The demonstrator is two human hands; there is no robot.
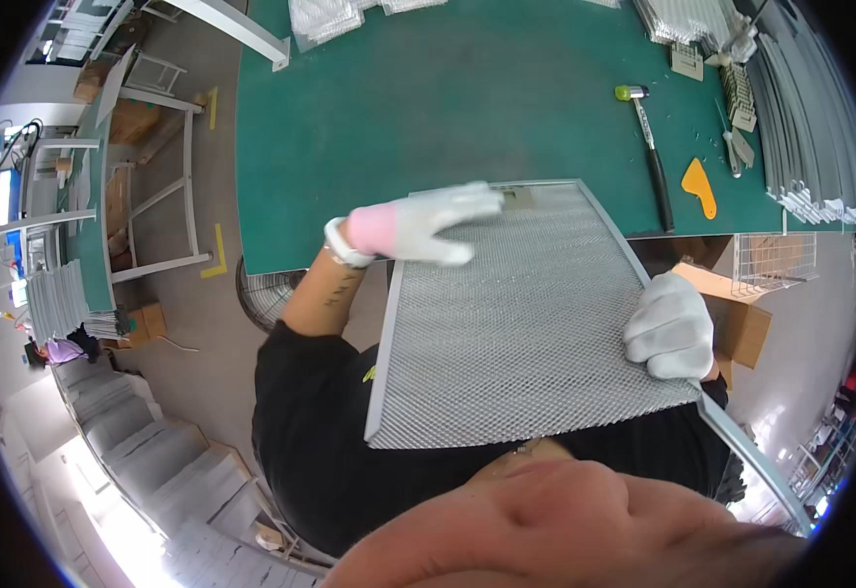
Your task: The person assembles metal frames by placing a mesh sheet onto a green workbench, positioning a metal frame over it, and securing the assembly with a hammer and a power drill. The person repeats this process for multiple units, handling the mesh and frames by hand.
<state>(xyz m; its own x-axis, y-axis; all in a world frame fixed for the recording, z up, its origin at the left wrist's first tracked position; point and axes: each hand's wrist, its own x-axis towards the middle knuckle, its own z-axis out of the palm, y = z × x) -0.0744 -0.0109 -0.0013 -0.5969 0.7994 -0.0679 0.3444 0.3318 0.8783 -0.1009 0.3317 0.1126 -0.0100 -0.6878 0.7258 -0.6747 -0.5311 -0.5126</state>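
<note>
A silver metal mesh filter panel (506,323) leans between the table edge and my body. Metal framing runs along its left, far and right sides. At the near side the mesh edge looks bare, and a metal frame strip (756,461) sticks out from the near right corner. My left hand (438,225), in a white and pink glove, is over the far left part of the mesh with its fingers stretched out. Whether it touches the mesh is hard to tell. At the right edge my white-gloved right hand (671,328) is curled closed around the frame.
On the green table (428,108) lie a hammer (651,147), a yellow scraper (699,186) and a screwdriver (730,142). Long metal strips (810,118) are stacked at the right. A cardboard box (741,328) and a wire basket (773,263) stand beyond my right hand.
</note>
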